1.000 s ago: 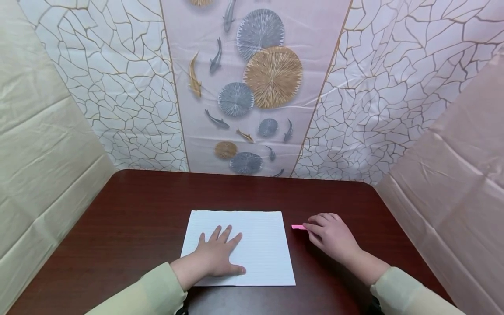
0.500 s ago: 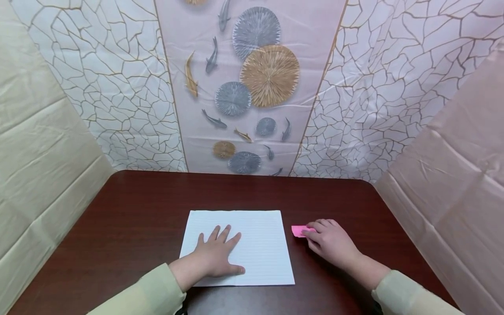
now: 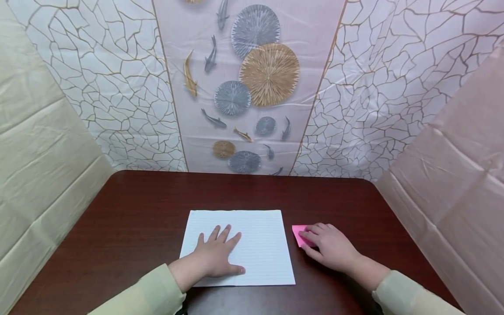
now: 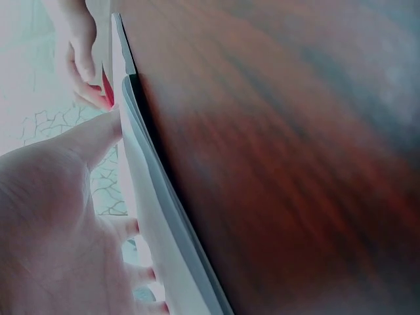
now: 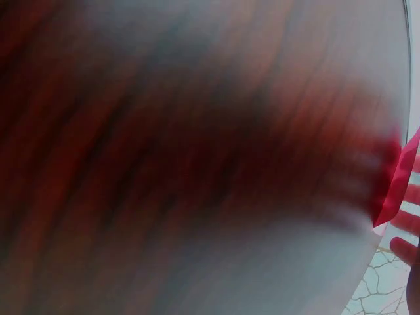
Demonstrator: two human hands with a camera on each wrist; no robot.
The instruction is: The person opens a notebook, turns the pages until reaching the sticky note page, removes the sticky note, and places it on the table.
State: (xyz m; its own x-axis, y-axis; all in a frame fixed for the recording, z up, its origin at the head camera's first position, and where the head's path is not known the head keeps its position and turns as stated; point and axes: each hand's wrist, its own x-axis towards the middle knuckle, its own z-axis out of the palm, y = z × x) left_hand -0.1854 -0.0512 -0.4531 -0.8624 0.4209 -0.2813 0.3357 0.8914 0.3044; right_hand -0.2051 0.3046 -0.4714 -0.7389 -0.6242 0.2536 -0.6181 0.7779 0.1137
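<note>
My left hand (image 3: 214,257) lies flat on a lined notebook (image 3: 264,245), fingers spread and thumb out to the right. Seen from the left wrist, the notebook's layered pages (image 4: 152,187) show edge-on beneath the fingers. To the right of it, my right hand (image 3: 334,246) holds a small pink sticky note (image 3: 297,235), fingers over its face and thumb at its near edge. Part of the note is hidden under these fingers. At the right border of the right wrist view, the note (image 5: 398,184) appears tilted, with fingertips behind it.
A dark reddish-brown wooden table (image 3: 141,201) bears everything. Patterned cloth (image 3: 244,122) hangs behind its far edge, and pale cloth panels (image 3: 51,175) line both sides. Light green sleeves (image 3: 157,284) cover the forearms.
The pink sticky note has gone from a thin strip to a wider square face in view. My right hand has lowered slightly towards me. My left hand stays put on the notebook.
</note>
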